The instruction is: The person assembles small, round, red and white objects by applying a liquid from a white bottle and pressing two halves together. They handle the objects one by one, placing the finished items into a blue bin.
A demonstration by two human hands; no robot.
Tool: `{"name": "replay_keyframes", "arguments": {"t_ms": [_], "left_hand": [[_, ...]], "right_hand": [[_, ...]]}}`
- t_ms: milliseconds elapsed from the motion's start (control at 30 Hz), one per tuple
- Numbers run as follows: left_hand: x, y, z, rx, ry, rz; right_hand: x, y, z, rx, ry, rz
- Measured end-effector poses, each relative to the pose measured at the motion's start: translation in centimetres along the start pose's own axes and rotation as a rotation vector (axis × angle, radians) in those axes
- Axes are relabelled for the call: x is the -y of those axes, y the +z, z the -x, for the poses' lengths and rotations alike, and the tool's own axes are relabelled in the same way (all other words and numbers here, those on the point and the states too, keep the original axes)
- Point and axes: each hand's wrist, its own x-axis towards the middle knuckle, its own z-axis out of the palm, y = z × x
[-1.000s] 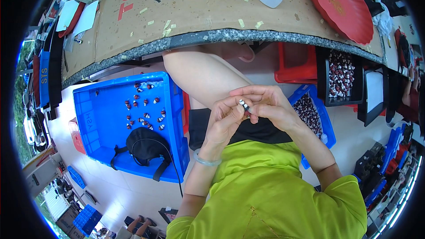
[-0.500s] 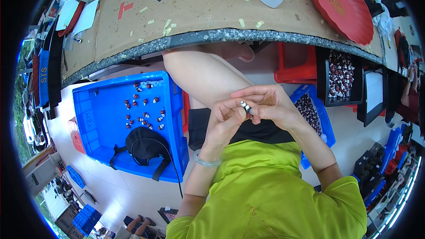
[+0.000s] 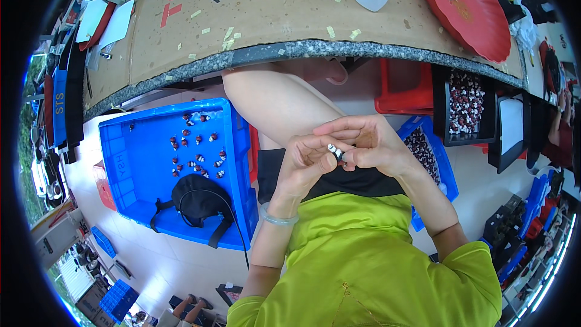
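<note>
Figurine, small, white at one end and dark toward the other, sits a little lower, nearer the person's body, than it did a second ago. The left hand has edged slightly leftward, and the pale bangle on its wrist has gone with it; the right hand has hardly moved. The figurine lies in the narrow space between the two hands, white end uppermost and leaning toward the left one, above the black shorts. Left thumb and forefinger are pinched on one side of it, right thumb and fingers on the other, though its lower part is mostly covered, so the exact contact is hard to make out. Similar figurines lie scattered in the blue crate to the left.
</note>
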Motion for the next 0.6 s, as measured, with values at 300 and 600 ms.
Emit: {"name": "replay_keyframes", "arguments": {"t_ms": [300,600], "left_hand": [[-0.3,0.0,0.1,-0.010,0.001,-0.006],[0.8,-0.7,0.2,-0.035,-0.042,0.118]], "right_hand": [[0.8,0.2,0.0,0.052,0.020,0.024],[0.7,-0.1,-0.6,0.069,0.101,-0.051]]}}
